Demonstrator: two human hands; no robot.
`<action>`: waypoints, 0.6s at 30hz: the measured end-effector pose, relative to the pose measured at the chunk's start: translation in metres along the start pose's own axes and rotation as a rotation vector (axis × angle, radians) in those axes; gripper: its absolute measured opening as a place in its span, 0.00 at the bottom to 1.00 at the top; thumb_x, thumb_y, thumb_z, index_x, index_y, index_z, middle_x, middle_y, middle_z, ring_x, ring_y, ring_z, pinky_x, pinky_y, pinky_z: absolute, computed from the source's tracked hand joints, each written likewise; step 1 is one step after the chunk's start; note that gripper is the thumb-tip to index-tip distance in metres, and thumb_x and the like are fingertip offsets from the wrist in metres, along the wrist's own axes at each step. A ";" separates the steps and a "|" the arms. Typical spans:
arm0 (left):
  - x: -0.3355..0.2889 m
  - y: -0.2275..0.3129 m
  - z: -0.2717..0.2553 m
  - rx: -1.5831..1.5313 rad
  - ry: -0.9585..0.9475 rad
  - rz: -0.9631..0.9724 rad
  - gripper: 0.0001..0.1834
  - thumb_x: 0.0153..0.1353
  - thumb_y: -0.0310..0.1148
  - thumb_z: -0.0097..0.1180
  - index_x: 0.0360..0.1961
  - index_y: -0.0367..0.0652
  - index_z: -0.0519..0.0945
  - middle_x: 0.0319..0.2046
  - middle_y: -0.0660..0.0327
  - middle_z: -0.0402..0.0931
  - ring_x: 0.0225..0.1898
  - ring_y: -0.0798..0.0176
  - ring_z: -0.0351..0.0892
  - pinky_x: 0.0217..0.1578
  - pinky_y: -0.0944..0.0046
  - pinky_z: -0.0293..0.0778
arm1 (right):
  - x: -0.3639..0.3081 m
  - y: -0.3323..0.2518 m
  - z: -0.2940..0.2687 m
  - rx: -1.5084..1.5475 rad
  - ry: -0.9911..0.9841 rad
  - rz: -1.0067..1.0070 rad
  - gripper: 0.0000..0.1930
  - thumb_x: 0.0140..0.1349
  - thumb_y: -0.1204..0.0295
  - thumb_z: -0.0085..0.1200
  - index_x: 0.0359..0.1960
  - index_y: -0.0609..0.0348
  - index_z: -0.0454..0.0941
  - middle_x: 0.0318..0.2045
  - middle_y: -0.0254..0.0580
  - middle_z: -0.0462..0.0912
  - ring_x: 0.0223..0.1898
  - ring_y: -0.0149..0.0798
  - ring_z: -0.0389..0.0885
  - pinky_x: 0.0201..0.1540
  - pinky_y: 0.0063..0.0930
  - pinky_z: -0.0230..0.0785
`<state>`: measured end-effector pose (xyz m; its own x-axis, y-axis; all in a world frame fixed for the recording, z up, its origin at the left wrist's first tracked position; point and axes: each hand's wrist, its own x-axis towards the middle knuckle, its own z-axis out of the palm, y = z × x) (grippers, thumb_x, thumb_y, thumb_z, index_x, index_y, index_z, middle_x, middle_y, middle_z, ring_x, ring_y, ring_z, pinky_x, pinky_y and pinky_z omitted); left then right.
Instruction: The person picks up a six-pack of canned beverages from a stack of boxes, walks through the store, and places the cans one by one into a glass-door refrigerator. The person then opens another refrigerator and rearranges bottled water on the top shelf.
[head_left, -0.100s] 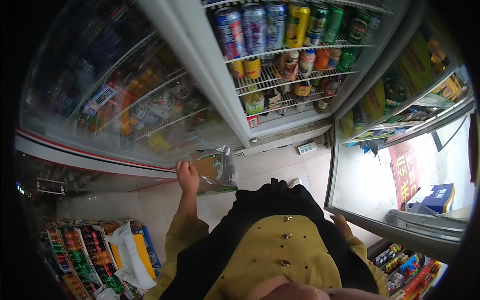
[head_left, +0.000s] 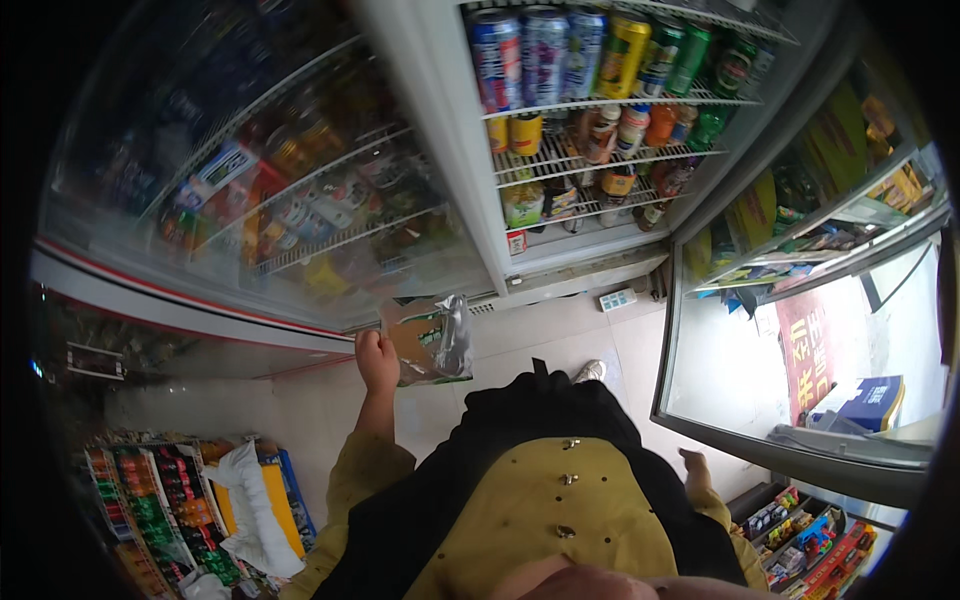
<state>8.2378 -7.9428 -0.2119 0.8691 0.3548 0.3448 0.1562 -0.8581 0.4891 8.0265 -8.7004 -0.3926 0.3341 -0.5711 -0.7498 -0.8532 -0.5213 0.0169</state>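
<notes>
Standing at an open drinks fridge (head_left: 560, 150), head view looking down the person's own body. Left hand (head_left: 377, 360) raised in front of the closed glass door (head_left: 250, 200) on the left, fingers closed around the edge of a crinkly clear-and-green bag (head_left: 432, 340). Bag hangs just right of the hand, above the pale tile floor (head_left: 540, 340), near the fridge's bottom edge, not touching the shelves. Contents of bag unclear, some brownish and green print or filling.

Right hand (head_left: 695, 472) down by the right hip, holding nothing visible, just beside the lower frame of the swung-open fridge door (head_left: 800, 380). Only part of it shows; cannot tell whether its fingers are open or curled.

Fridge shelves: top wire shelf with upright cans (head_left: 560, 50), blue, yellow and green, side by side. Shelf below has small bottles (head_left: 620, 125) and jars, orange and brown. Lowest shelf few items, sparse.

Person wears mustard top (head_left: 560, 510) with dark apron or strap over it. One pale shoe (head_left: 590, 372) on floor ahead of the body.

Lower left: rack of snack packs (head_left: 160, 500) and a white sack (head_left: 255, 510) on a yellow-blue crate. Lower right: small display of bright packets (head_left: 800, 535). Blue box (head_left: 870, 400) seen through the open door's glass.
</notes>
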 end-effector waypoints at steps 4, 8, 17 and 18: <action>-0.044 -0.071 -0.039 -0.011 -0.033 -0.023 0.08 0.59 0.25 0.56 0.27 0.34 0.70 0.33 0.47 0.71 0.39 0.38 0.72 0.41 0.44 0.69 | -0.046 0.036 -0.081 0.920 0.485 -0.296 0.30 0.54 0.79 0.60 0.62 0.55 0.71 0.55 0.43 0.78 0.56 0.40 0.72 0.52 0.31 0.69; -0.081 -0.136 -0.069 0.048 -0.124 -0.147 0.09 0.59 0.25 0.57 0.26 0.34 0.69 0.32 0.46 0.71 0.37 0.37 0.72 0.39 0.43 0.69 | -0.119 0.020 -0.133 1.172 0.290 -0.171 0.28 0.56 0.84 0.50 0.57 0.36 0.69 0.46 0.24 0.77 0.44 0.27 0.74 0.44 0.34 0.67; -0.145 -0.214 -0.095 0.101 -0.192 -0.225 0.12 0.60 0.28 0.57 0.25 0.33 0.70 0.30 0.44 0.71 0.38 0.37 0.73 0.39 0.41 0.70 | -0.202 -0.059 -0.104 0.835 0.045 -0.360 0.24 0.59 0.78 0.58 0.57 0.42 0.74 0.49 0.28 0.83 0.46 0.37 0.87 0.46 0.38 0.75; -0.154 -0.220 -0.097 0.099 -0.154 -0.201 0.12 0.61 0.28 0.57 0.25 0.33 0.70 0.30 0.43 0.71 0.38 0.36 0.73 0.39 0.42 0.70 | -0.205 -0.077 -0.101 0.757 0.001 -0.336 0.19 0.59 0.76 0.59 0.52 0.46 0.78 0.43 0.29 0.85 0.43 0.37 0.88 0.45 0.36 0.77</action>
<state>8.0240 -7.7730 -0.2954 0.8759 0.4675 0.1190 0.3713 -0.8108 0.4524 8.0641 -8.6074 -0.1738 0.6194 -0.4614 -0.6352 -0.7467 -0.0964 -0.6581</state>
